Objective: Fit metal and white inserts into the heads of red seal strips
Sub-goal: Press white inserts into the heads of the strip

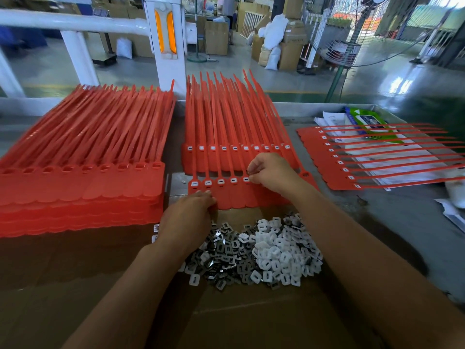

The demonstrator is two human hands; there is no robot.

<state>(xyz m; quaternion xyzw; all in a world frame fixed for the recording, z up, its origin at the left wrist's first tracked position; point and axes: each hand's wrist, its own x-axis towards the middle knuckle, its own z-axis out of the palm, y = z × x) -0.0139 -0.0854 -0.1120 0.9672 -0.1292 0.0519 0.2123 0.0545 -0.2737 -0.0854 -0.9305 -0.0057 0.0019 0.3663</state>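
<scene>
Front red plastic seal-strip sheet (226,195): five heads filled; right hand (271,172) pinches white insert (246,179) in, left hand (191,210) grips sheet edge; left stack (83,187) unfilled.

green packet (372,127) on papers (334,119); fan (352,34) behind.

right hand (270,173) fingertips on fifth strip head (246,180) | left hand (187,215) pressing strip sheet (226,195) edge | insert pile (254,250) below
</scene>
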